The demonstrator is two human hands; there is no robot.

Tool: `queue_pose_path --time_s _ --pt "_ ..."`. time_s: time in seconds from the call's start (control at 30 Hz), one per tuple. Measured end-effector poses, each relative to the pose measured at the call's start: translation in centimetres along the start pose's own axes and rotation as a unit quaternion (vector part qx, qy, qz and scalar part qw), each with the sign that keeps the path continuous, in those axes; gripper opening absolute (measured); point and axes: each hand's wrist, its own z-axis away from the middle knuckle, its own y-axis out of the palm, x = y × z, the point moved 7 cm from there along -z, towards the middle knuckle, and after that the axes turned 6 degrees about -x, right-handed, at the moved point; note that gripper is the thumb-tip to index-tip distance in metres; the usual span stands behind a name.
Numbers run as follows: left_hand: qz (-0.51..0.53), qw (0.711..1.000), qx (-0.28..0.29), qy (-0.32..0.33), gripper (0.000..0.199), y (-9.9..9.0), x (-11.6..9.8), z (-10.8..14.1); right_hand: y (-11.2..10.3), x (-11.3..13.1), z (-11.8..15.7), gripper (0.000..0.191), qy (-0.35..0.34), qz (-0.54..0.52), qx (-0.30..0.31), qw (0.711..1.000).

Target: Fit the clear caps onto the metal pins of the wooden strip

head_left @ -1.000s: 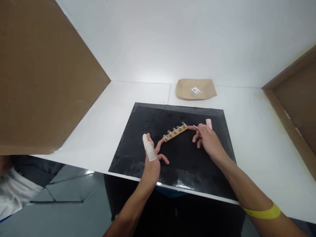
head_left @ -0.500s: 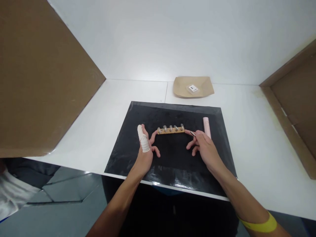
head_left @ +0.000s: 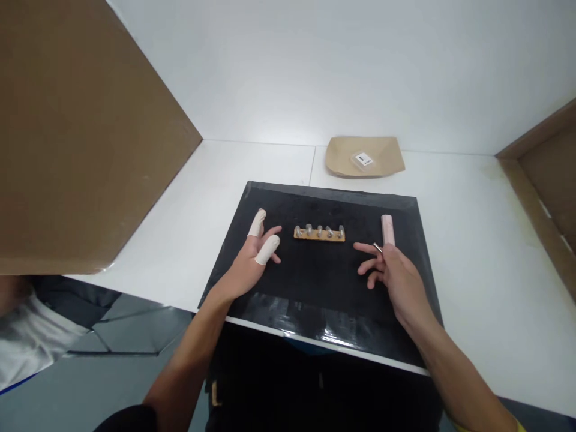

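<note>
A narrow tan strip (head_left: 319, 236) with several small silvery, rounded pieces standing along it lies on the black mat (head_left: 310, 282). My left hand (head_left: 252, 258) is just left of the strip, apart from it, fingers spread and holding nothing. White finger covers sit on its thumb and one finger. To the right of the strip is my right hand (head_left: 400, 276), its thumb and a finger pinching a thin metal tool (head_left: 378, 247). Only a short shiny length of that tool shows, and its kind is unclear. The other fingers extend toward the strip without touching it.
A pale pink bar-shaped object (head_left: 387, 229) lies just beyond my right hand. Behind the mat, a brown paper tray (head_left: 389, 157) holds a small clear labelled case (head_left: 362, 160). Brown panels (head_left: 90, 132) flank the white table (head_left: 486, 240). Part of another person (head_left: 36, 336) shows at lower left.
Both hands have moved off the ends of the strip, the left to the left and the right to the right. The strip stays on the mat. The view has shifted slightly.
</note>
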Motion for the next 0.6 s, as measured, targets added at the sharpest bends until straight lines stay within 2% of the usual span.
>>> queue_pose_path --time_s 0.07,0.17,0.3,0.47,0.6 --pt "-0.133 0.990 -0.009 0.051 0.073 -1.1 -0.3 -0.6 -0.5 -0.2 0.2 0.055 0.004 -0.004 -0.010 1.000" --pt "-0.280 0.951 -0.011 0.129 0.056 -1.4 -0.4 -1.6 -0.9 -0.4 0.6 0.055 0.008 -0.007 -0.014 1.000" --pt "-0.304 0.936 0.030 0.175 0.044 0.0 -0.2 -3.0 -0.9 -0.7 1.4 0.058 0.015 -0.008 -0.012 1.000" --pt "-0.357 0.913 0.118 0.156 0.040 1.9 0.2 -4.9 -0.7 -1.3 2.3 0.055 0.011 -0.009 -0.004 1.000" --pt "-0.362 0.906 0.158 0.153 0.034 2.5 0.0 -5.9 -0.7 -1.4 2.6 0.052 0.004 -0.012 -0.001 1.000"
